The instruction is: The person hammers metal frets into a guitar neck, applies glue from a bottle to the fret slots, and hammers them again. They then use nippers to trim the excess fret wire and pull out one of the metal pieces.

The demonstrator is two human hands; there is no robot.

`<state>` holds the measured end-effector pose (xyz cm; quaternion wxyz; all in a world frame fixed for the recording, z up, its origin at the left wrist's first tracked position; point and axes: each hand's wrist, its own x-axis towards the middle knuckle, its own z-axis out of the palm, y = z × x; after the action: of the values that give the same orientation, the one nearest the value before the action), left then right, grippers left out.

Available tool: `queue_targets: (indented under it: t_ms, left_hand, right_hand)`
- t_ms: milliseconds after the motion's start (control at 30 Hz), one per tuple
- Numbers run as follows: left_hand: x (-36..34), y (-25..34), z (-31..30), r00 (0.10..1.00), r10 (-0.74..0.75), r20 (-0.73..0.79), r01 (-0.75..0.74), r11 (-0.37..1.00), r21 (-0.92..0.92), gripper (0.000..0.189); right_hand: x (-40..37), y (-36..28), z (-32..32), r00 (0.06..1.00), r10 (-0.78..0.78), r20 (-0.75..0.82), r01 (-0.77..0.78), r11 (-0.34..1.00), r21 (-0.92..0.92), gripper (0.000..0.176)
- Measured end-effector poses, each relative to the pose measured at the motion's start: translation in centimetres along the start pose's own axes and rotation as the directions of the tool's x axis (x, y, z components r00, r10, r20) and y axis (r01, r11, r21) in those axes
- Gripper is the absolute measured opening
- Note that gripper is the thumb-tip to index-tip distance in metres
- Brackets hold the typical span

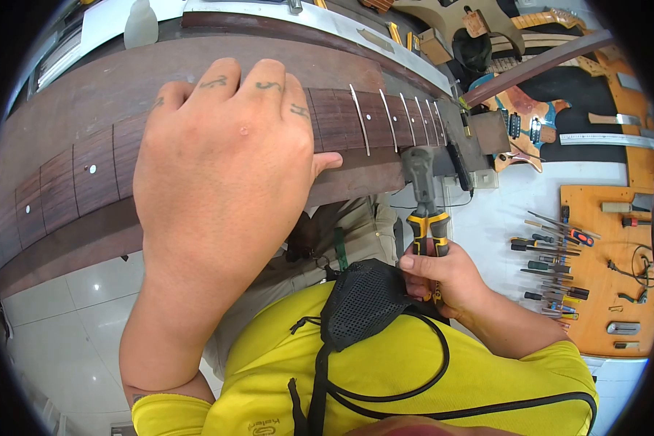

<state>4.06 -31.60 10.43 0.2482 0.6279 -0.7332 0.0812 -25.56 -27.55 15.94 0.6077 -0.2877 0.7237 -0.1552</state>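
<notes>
A dark wooden fretboard [94, 168] with white dots lies across the bench, with silver frets at its right part and bare slots at its left. Over its middle is my left hand [221, 145], back up, fingers curled and thumb out to the right; the fingertips and whatever they hold are hidden. My right hand [443, 275] is closed round the yellow and black handles of pliers [423, 185]. The grey head of the pliers points up, near the lower edge of the fretboard's right end.
The brown bench surface [123, 80] extends behind the fretboard. A pale bottle [141, 25] stands at the back left. Guitar bodies, including a blue and brown one [519, 109], are at the upper right. An orange tool board [596, 254] holds several tools. A black mesh pouch [363, 305] hangs at my chest.
</notes>
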Motion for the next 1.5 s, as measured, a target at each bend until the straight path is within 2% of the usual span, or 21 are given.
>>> queue_targets:
  t_ms: [67, 133, 267, 333, 367, 433, 467, 533, 767, 833, 1167, 1500]
  left_hand:
    - [-0.1, -0.1, -0.1, 1.000, -0.001, -0.009, 0.001, 1.000, 0.002, 0.063]
    - [0.0, -0.1, -0.2, 1.000, 0.010, 0.001, -0.010, 1.000, -0.008, 0.062]
    - [0.0, 0.0, -0.2, 1.000, 0.013, -0.010, -0.013, 1.000, -0.003, 0.062]
    - [0.0, 0.0, -0.2, 1.000, 0.003, 0.004, -0.003, 1.000, 0.017, 0.063]
    - [0.0, 0.0, -0.2, 1.000, 0.009, 0.003, -0.009, 1.000, 0.016, 0.063]
    - [-0.1, 0.0, -0.1, 1.000, 0.007, -0.008, -0.007, 1.000, 0.017, 0.064]
    - [-0.1, 0.0, -0.1, 1.000, 0.014, -0.009, -0.014, 1.000, 0.019, 0.064]
    - [-0.1, 0.1, 0.0, 0.999, 0.011, -0.038, -0.010, 1.000, 0.009, 0.063]
    - [0.2, 1.1, -0.1, 0.999, 0.029, -0.021, -0.029, 1.000, -0.005, 0.061]
    - [0.4, 1.7, 0.2, 1.000, 0.020, -0.004, -0.020, 1.000, -0.013, 0.060]
    - [0.3, 1.8, 0.2, 0.999, 0.023, -0.030, -0.023, 1.000, -0.010, 0.060]
    - [0.4, 1.4, 0.2, 1.000, 0.019, -0.012, -0.019, 0.999, -0.042, 0.060]
  right_hand:
    - [0.3, 0.4, -0.1, 1.000, 0.011, 0.012, -0.011, 1.000, -0.013, 0.022]
    - [0.5, 0.9, -0.1, 0.997, -0.075, 0.015, 0.075, 0.997, 0.012, 0.019]
    - [-0.5, 0.1, -1.4, 0.997, -0.018, 0.069, 0.021, 0.999, -0.048, 0.014]
    - [-1.1, -0.2, -2.0, 0.995, 0.048, 0.087, -0.043, 0.997, -0.067, 0.026]
    - [-1.4, -0.5, -1.9, 0.995, 0.046, 0.085, -0.041, 0.997, -0.061, 0.026]
    - [-2.0, -1.3, -1.5, 0.991, 0.048, 0.122, -0.041, 0.997, -0.059, 0.046]
    - [-2.2, -1.6, -1.3, 0.992, 0.046, 0.122, -0.040, 0.998, -0.052, 0.046]
    - [-2.5, -2.0, -1.0, 0.990, 0.050, 0.131, -0.039, 0.996, -0.082, 0.058]
    - [-2.3, -1.9, -1.6, 0.986, -0.065, 0.156, 0.071, 0.997, -0.033, 0.055]
    - [-2.0, -2.2, -2.0, 0.986, -0.002, 0.165, 0.030, 0.986, -0.167, 0.070]
    - [-2.4, -2.5, -0.7, 0.988, 0.028, 0.153, 0.013, 0.964, -0.265, 0.067]
    - [-2.6, -2.3, -1.1, 0.990, 0.053, 0.128, -0.040, 0.994, -0.103, 0.073]
